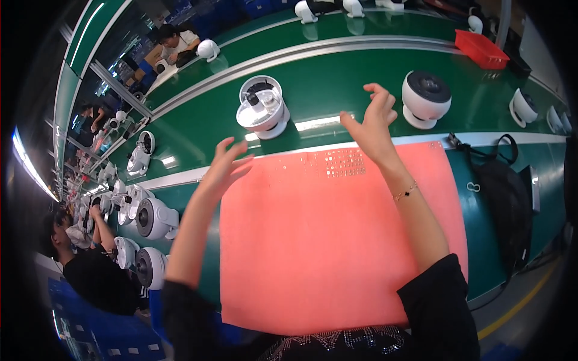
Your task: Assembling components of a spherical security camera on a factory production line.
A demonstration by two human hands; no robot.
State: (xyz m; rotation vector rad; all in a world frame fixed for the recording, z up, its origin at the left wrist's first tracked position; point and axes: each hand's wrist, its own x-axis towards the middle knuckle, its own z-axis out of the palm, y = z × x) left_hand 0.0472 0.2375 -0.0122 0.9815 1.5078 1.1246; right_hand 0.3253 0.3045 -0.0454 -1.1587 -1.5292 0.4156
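My left hand (227, 164) hangs over the far left corner of a pink foam mat (325, 240), its fingers apart and holding nothing. Just beyond it, on the green conveyor, stands a white round camera-like housing (265, 114) with its shell opened and dark parts inside. My right hand (374, 123) is raised above the mat's far edge, thumb and fingers apart, with nothing in it. To its right stands a closed white housing with a black front (426, 96). Small shiny metal pieces (345, 163) lie in rows at the mat's far edge.
A black bag (500, 198) with a strap lies right of the mat. More white housings (150, 218) crowd the left side, where a person in black (99, 274) works. A red bin (480, 49) sits far right; a metal rail (301, 53) runs behind the conveyor.
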